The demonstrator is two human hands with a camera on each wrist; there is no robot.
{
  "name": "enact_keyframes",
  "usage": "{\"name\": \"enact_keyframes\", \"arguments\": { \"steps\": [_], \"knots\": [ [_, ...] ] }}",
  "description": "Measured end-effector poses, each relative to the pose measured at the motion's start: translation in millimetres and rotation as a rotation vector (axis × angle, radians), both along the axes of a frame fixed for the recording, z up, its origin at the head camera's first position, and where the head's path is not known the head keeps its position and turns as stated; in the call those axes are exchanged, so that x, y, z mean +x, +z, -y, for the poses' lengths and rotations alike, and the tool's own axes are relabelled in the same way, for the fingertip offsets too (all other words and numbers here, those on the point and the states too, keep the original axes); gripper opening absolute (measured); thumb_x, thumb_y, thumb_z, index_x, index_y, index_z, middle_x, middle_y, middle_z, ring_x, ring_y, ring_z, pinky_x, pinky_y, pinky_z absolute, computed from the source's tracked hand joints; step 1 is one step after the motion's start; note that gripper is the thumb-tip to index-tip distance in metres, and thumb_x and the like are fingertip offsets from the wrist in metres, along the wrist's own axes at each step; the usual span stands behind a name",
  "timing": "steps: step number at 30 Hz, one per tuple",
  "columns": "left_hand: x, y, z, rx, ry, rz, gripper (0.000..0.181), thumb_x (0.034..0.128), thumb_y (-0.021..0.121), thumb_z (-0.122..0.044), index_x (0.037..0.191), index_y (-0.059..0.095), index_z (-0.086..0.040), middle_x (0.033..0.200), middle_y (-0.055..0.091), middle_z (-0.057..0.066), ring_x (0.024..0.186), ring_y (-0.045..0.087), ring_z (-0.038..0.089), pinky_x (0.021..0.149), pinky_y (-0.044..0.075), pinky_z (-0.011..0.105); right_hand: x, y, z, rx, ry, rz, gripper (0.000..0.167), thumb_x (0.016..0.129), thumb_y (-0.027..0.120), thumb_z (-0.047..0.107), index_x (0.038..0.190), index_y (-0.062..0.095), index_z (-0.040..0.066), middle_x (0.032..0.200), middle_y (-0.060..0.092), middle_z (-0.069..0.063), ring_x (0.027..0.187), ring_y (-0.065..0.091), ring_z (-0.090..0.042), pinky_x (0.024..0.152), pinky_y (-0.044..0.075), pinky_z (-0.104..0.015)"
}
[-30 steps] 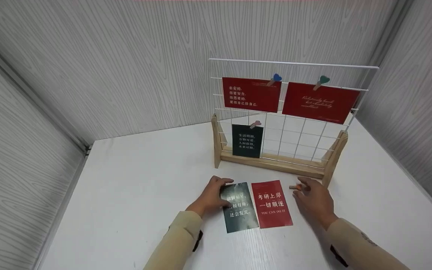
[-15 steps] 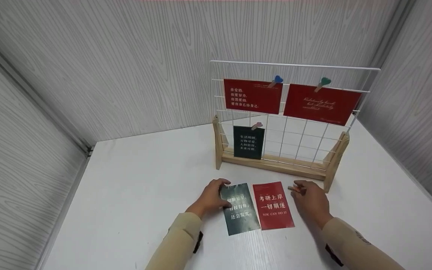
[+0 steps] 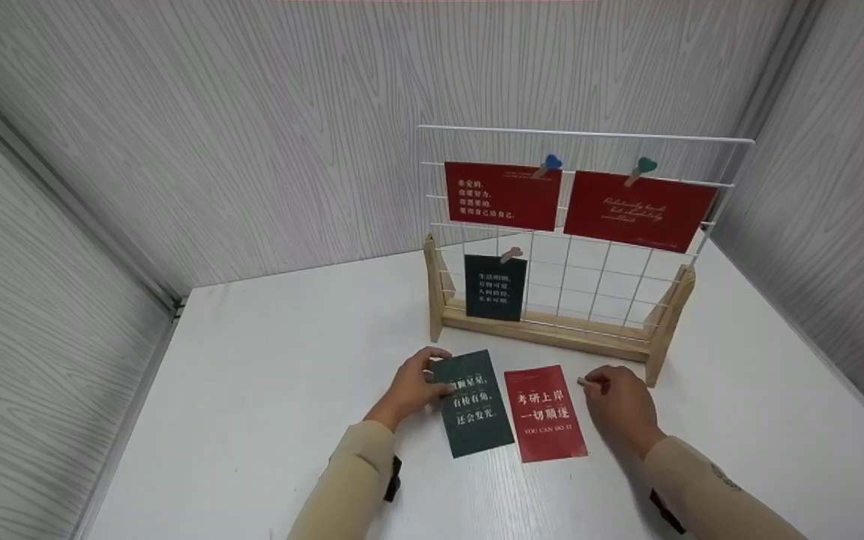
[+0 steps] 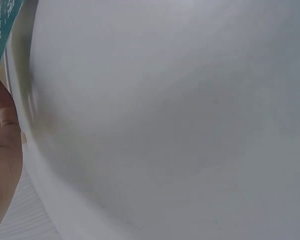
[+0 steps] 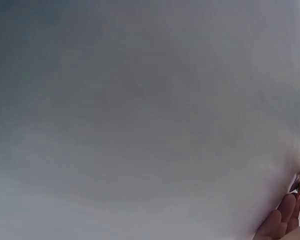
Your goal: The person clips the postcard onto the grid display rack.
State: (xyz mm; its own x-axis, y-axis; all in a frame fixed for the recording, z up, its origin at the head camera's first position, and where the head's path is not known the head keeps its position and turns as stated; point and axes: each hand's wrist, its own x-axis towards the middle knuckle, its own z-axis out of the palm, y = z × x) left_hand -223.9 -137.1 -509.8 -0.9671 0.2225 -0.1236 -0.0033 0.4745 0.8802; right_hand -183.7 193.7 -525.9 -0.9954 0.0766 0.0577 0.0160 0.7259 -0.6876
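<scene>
Green card (image 3: pixel 479 431), left of red card (image 3: pixel 548 444), is pinched at its left edge by part-curled left hand (image 3: pixel 408 388), best gripped lightly against creasing; small clip (image 3: pixel 585 382) is pinched by right hand (image 3: pixel 624 409), fingers curled.

Head view: left fingers (image 3: pixel 439 388) cover part of green card (image 3: pixel 481 409) along its left edge, clipping first character of top line. Right fingers (image 3: pixel 603 373) hide most of clothespin (image 3: pixel 583 382); only a tip pokes out past them. Red card (image 3: pixel 548 442), between both sets of fingers: top small print (image 3: pixel 526 374) unreadable. Sleeves (image 3: pixel 349 480) behind the fingers run off bottom edge. Left wrist: card above the fingers cut by frame edge. Right wrist: fingers cropped in lower right corner, clothespin just an orange sliver between them.
</scene>
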Motion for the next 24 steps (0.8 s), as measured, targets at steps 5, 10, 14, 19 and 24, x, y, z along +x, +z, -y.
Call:
{"name": "enact_keyframes", "arguments": {
  "steps": [5,10,14,19,24],
  "knots": [
    [-4.0,6.1,-0.7,0.097,0.023,0.045,0.048,0.0825,0.069,0.003,0.127,0.057,-0.009,0.104,0.060,0.010,0.090,0.063,0.021,0.076,0.054,0.033,-1.3,0.3,-1,-0.039,-0.009,0.022,0.016,0.094,0.058,0.021,0.101,0.066,0.008,0.094,0.060,-0.005,0.084,0.055,-0.021,0.070,0.047,-0.036],
    [-8.9,12.0,-2.9,0.175,0.050,0.023,0.048,0.0821,0.068,0.007,0.128,0.058,-0.006,0.099,0.065,0.011,0.087,0.065,0.021,0.072,0.055,0.033,-2.1,1.8,0,-0.113,0.005,0.009,0.015,0.095,0.058,0.022,0.104,0.063,0.011,0.100,0.060,-0.004,0.091,0.056,-0.021,0.078,0.049,-0.037],
    [-12.1,17.7,-7.0,0.211,0.085,0.020,0.047,0.0830,0.068,0.005,0.127,0.056,-0.006,0.095,0.068,0.009,0.084,0.066,0.020,0.071,0.056,0.032,-2.0,3.5,1,-0.155,0.044,-0.027,0.018,0.096,0.058,0.017,0.110,0.060,0.007,0.105,0.062,-0.007,0.098,0.058,-0.024,0.086,0.049,-0.041],
    [-17.6,24.9,-15.0,0.238,0.119,0.001,0.045,0.0839,0.069,0.001,0.126,0.054,-0.006,0.091,0.069,0.008,0.083,0.067,0.020,0.073,0.056,0.031,-4.2,3.6,-1,-0.179,0.045,-0.025,0.020,0.099,0.053,0.019,0.115,0.056,0.008,0.112,0.062,-0.009,0.101,0.057,-0.024,0.087,0.048,-0.041],
    [-23.1,30.6,-23.9,0.281,0.135,-0.025,0.043,0.0837,0.070,0.000,0.123,0.053,-0.007,0.091,0.070,0.008,0.083,0.067,0.020,0.072,0.056,0.031,-8.0,4.9,-2,-0.193,0.040,-0.077,0.017,0.097,0.056,0.019,0.111,0.057,0.009,0.098,0.061,-0.006,0.086,0.053,-0.019,0.073,0.046,-0.031]
  ]
}}
